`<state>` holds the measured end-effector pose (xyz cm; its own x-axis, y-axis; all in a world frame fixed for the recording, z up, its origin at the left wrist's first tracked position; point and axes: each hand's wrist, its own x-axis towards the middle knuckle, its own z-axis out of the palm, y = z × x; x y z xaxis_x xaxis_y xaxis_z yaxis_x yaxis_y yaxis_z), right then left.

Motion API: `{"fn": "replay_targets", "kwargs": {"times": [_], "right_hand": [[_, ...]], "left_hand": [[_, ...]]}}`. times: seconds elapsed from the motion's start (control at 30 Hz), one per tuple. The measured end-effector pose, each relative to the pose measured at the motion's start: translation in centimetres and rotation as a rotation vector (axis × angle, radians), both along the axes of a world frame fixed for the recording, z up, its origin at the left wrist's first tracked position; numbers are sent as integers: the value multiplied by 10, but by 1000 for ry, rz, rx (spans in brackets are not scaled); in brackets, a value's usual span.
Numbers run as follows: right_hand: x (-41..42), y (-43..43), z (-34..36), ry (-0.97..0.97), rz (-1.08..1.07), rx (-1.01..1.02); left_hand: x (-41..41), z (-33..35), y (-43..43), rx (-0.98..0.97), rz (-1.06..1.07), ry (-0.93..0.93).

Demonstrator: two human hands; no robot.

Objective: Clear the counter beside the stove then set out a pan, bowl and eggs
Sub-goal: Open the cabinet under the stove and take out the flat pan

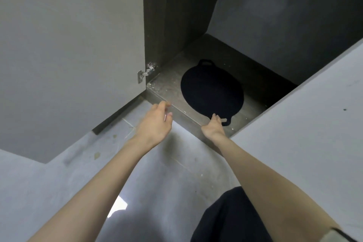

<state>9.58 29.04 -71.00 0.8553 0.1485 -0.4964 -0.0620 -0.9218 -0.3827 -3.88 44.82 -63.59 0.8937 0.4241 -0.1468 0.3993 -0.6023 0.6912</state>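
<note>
Right hand (214, 126) is at the near loop handle of the pan (212, 90); fingers curl onto the handle, looks like a grip forming, but I cannot tell if it is fully closed. Left hand (157, 122) hovers at the front lip of the cabinet floor (165, 88), fingers loosely spread, holding nothing.

Pan: flat, black, round, lying on the cabinet floor with its near edge at the front lip; second loop handle at the far side. Judging by look, cast iron or similar; heavy, rigid, not fragile; one-handle lift would tip it, so take both handles or support the rim underneath.

Cabinet floor is dark wood grain, dusty and speckled; should slide fine. Both cabinet doors (68, 45) stand open; tiled floor (167, 182) below is grey and stained.
</note>
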Motion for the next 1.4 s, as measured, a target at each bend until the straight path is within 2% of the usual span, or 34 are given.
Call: {"fn": "replay_targets", "kwargs": {"times": [0.1, 0.27, 0.6, 0.67, 0.8, 0.9, 1.03, 1.2, 1.4], "right_hand": [[1, -5, -7, 59, -12, -7], [-1, -6, -10, 48, 38, -33], [-39, 21, -17, 85, 502, 128], [-38, 13, -18, -6, 536, 110], [-27, -8, -17, -223, 616, -18], [-21, -25, -19, -201, 563, -114], [-16, -43, -22, -80, 534, -172], [-19, -55, -23, -38, 617, -232], [-21, -53, -19, -120, 677, -269]], "left_hand": [[1, -3, -5, -34, -32, 79], [3, -7, -7, -103, -76, 150], [6, -39, 24, -314, 114, 283], [8, -45, 25, -416, 174, 285], [7, -64, 19, -817, 377, 368], [10, -84, 12, -1027, 490, 422], [27, -106, -15, -1315, 521, 334], [47, -115, -37, -1485, 573, 176], [42, -117, -38, -1511, 549, 60]]}}
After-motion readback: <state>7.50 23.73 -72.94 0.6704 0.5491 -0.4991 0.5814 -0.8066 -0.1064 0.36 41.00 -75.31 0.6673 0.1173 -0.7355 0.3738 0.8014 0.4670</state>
